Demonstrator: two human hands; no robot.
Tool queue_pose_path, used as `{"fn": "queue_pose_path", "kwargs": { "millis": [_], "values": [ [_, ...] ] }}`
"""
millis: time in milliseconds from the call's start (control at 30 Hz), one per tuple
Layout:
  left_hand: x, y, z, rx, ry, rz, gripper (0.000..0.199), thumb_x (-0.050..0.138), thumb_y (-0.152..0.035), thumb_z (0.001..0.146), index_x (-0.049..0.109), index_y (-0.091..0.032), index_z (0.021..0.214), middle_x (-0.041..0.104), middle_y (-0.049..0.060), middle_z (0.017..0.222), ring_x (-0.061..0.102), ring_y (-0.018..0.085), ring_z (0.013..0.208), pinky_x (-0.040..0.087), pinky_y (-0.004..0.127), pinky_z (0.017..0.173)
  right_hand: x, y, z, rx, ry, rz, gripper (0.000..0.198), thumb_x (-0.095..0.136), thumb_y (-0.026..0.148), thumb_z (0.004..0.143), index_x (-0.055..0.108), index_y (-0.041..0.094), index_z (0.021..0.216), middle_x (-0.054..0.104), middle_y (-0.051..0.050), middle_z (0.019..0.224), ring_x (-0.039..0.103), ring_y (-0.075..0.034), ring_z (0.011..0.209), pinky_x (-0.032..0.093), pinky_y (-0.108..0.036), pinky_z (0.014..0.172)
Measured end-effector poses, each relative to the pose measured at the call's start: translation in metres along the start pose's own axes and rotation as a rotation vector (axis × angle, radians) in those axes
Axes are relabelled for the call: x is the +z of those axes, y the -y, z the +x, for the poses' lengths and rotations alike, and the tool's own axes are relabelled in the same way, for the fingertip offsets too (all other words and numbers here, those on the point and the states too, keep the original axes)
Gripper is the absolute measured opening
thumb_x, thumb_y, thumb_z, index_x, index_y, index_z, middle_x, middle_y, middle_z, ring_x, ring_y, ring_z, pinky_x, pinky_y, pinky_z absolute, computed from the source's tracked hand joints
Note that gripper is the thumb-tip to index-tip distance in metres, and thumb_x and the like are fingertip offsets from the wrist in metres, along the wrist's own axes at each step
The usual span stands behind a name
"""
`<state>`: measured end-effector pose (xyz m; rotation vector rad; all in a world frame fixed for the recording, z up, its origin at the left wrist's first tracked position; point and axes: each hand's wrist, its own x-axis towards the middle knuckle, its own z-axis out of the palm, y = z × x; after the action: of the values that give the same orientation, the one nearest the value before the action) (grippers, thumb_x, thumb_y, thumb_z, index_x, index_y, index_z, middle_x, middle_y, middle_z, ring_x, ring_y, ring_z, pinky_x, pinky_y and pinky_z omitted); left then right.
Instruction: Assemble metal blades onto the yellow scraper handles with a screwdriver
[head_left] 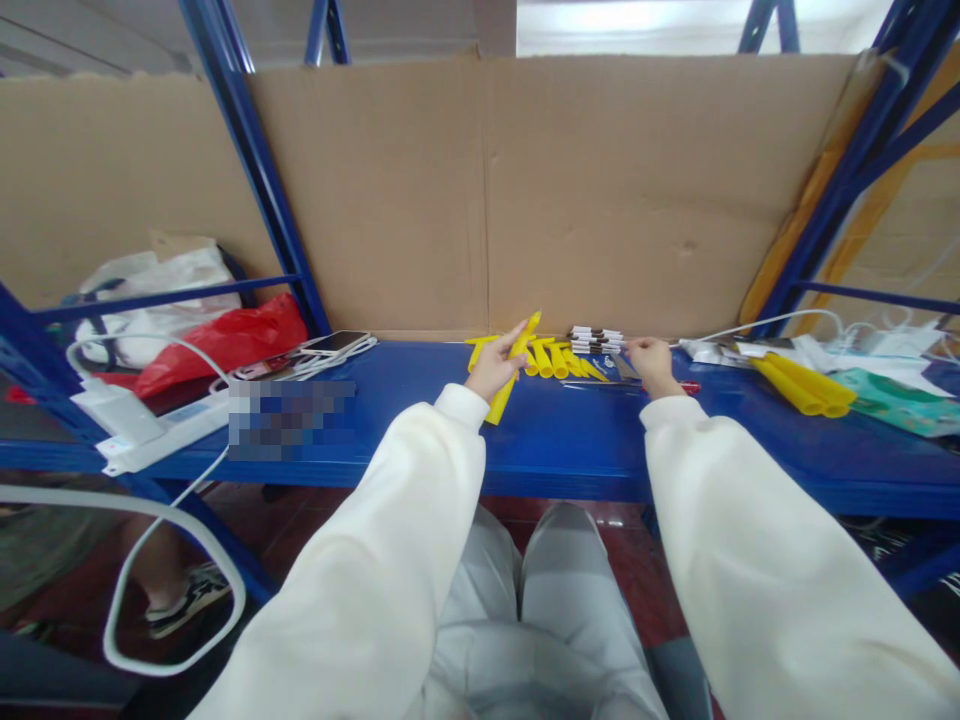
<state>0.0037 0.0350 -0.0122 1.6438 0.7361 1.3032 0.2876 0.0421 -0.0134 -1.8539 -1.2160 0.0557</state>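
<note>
My left hand (pixel 491 367) is closed around a slim yellow rolled tube (pixel 499 400), which slants with its narrow tip up and to the right. Just beyond it on the blue shelf lie several more yellow tubes (pixel 559 360) and smaller yellow pieces (pixel 592 370). My right hand (pixel 651 362) is closed at the fingertips, beside a stack of small white-and-dark sticks or strips (pixel 596 340). Whatever its fingers hold is too small to make out. A grey, blade-like piece (pixel 622 367) and a thin red-ended tool (pixel 690 387) lie near that hand.
The blue shelf (pixel 570 455) ends at a cardboard wall (pixel 600 200). At the right are two yellow rolls (pixel 806 385), a green packet (pixel 892 400) and white cables. A phone (pixel 341 343), red bag (pixel 225 345) and white power strip (pixel 172 430) occupy the left.
</note>
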Motion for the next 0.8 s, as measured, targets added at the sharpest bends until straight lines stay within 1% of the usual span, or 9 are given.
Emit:
{"fn": "queue_pose_path", "kwargs": {
  "millis": [100, 167, 267, 367, 533, 700, 800],
  "values": [
    [0.006, -0.007, -0.005, -0.207, 0.005, -0.142, 0.084, 0.064, 0.005, 0.079, 0.048, -0.026, 0.156, 0.075, 0.01, 0.113, 0.063, 0.008, 0.061, 0.047, 0.017, 0.052, 0.001, -0.003, -0.001, 0.078, 0.025, -0.158, 0.029, 0.055, 0.021, 0.093, 0.08, 0.016, 0.108, 0.076, -0.017, 0.116, 0.07, -0.03, 0.113, 0.054, -0.038, 0.095],
    [0.008, -0.012, -0.009, -0.312, 0.03, -0.204, 0.087, 0.063, 0.006, 0.08, 0.043, -0.026, 0.158, 0.076, 0.01, 0.111, 0.064, 0.008, 0.058, 0.047, 0.017, 0.049, 0.002, -0.002, -0.004, 0.095, 0.076, -0.231, 0.028, 0.058, 0.023, 0.092, 0.081, 0.021, 0.108, 0.076, -0.015, 0.12, 0.067, -0.033, 0.119, 0.052, -0.044, 0.1],
    [0.011, -0.018, -0.012, -0.413, 0.087, -0.283, 0.088, 0.062, 0.006, 0.081, 0.04, -0.026, 0.16, 0.075, 0.012, 0.112, 0.065, 0.009, 0.057, 0.048, 0.017, 0.047, 0.005, 0.001, -0.006, 0.091, 0.153, -0.322, 0.026, 0.062, 0.026, 0.091, 0.082, 0.024, 0.107, 0.075, -0.014, 0.121, 0.065, -0.034, 0.122, 0.046, -0.051, 0.106],
    [0.011, -0.019, -0.014, -0.467, 0.165, -0.33, 0.086, 0.06, 0.007, 0.083, 0.04, -0.026, 0.16, 0.075, 0.015, 0.117, 0.065, 0.009, 0.056, 0.049, 0.017, 0.046, 0.008, 0.002, -0.008, 0.047, 0.201, -0.417, 0.031, 0.057, 0.031, 0.095, 0.081, 0.026, 0.114, 0.073, -0.014, 0.127, 0.062, -0.033, 0.123, 0.044, -0.051, 0.106],
    [0.008, -0.015, -0.014, -0.517, 0.299, -0.337, 0.083, 0.061, 0.006, 0.084, 0.043, -0.025, 0.159, 0.073, 0.017, 0.124, 0.069, 0.011, 0.061, 0.052, 0.019, 0.05, 0.01, 0.004, -0.009, -0.034, 0.256, -0.549, 0.038, 0.051, 0.031, 0.098, 0.076, 0.031, 0.126, 0.066, -0.013, 0.138, 0.055, -0.033, 0.13, 0.04, -0.052, 0.108],
    [0.007, -0.013, -0.014, -0.528, 0.333, -0.308, 0.082, 0.062, 0.005, 0.084, 0.043, -0.024, 0.158, 0.073, 0.018, 0.123, 0.07, 0.012, 0.064, 0.052, 0.019, 0.051, 0.008, 0.007, -0.008, -0.105, 0.321, -0.632, 0.045, 0.045, 0.024, 0.098, 0.072, 0.032, 0.132, 0.061, -0.012, 0.145, 0.049, -0.034, 0.135, 0.039, -0.053, 0.108],
    [0.007, -0.012, -0.014, -0.556, 0.345, -0.267, 0.081, 0.063, 0.005, 0.084, 0.044, -0.023, 0.158, 0.075, 0.017, 0.119, 0.071, 0.012, 0.064, 0.052, 0.018, 0.051, 0.008, 0.007, -0.008, -0.136, 0.33, -0.66, 0.043, 0.047, 0.026, 0.097, 0.073, 0.031, 0.13, 0.062, -0.013, 0.142, 0.05, -0.034, 0.132, 0.04, -0.052, 0.106]
  ]
}}
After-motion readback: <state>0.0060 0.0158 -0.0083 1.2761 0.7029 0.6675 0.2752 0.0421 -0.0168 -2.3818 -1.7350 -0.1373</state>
